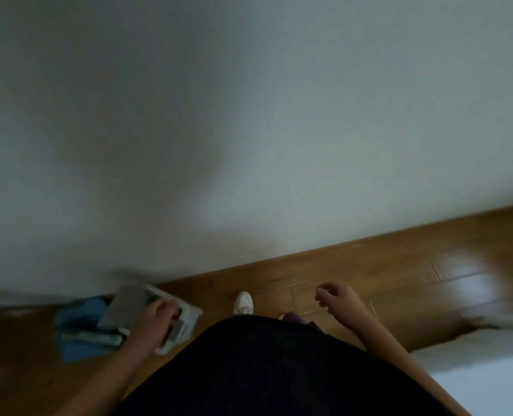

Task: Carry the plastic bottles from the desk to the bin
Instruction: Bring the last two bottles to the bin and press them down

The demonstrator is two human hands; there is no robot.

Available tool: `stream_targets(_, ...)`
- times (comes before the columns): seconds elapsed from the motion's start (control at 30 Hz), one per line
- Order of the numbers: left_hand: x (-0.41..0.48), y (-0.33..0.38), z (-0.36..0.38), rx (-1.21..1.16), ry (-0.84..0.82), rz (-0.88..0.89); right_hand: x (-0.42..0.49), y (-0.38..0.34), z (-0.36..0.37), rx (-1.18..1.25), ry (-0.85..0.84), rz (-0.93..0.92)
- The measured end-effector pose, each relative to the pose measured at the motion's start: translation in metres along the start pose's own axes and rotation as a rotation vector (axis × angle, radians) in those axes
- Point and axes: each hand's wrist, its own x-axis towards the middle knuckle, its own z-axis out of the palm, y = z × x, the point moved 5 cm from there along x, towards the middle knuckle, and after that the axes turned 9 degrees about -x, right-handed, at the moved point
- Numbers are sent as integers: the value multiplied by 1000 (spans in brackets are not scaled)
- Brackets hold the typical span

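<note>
A pale, clear-looking plastic item (189,318) sits low on the left of the view, too smeared by motion blur to say for certain that it is a bottle. The left hand (159,316) has its fingers curled over the item and holds it. Against the far side of that hand lies a flat grey panel (126,307), tilted, and it cannot be told whether it belongs to the same item or is a separate thing. Just beyond and below them is a blue shape (75,319) on the wooden floor (369,265), close to the foot of the wall (249,115); it could be a bin or a bag, and a greenish tube-like form (93,337) lies across it. The right hand (336,295) hangs well apart on the other side, with its fingers loosely curled and nothing in them. Between the two hands a white shoe (244,302) points toward the wall, above the person's dark garment (264,370). A white surface (489,370) fills the lower right corner.
</note>
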Motion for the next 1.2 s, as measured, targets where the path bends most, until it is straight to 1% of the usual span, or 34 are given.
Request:
stream_targets(0.07,19,28,21,68,-39,40,-12,34,-16,108,67,85)
stream_targets(0.13,32,61,46,185,-96,107,-24,68,-28,202,143,188)
stream_targets(0.23,50,116,95,366,-220,220,-43,113,-41,319,239,339)
stream_targets(0.37,79,183,168,500,-380,320,-62,160,-46,450,338,489)
stream_targets(0.57,98,267,286,699,-576,427,-87,183,-47,715,527,673)
stream_targets(0.77,39,312,410,831,-821,448,-122,209,-29,981,728,842)
stream_targets(0.9,-10,334,498,941,-934,567,-135,241,-14,1115,731,919)
stream_targets(1.03,-50,352,570,1005,-1002,671,-134,285,-35,1169,704,962)
stream_targets(1.1,-58,360,594,1012,-990,680,-126,308,-59,1164,675,956)
stream_targets(1.2,-52,371,623,975,-900,641,-109,341,-116,1079,635,903)
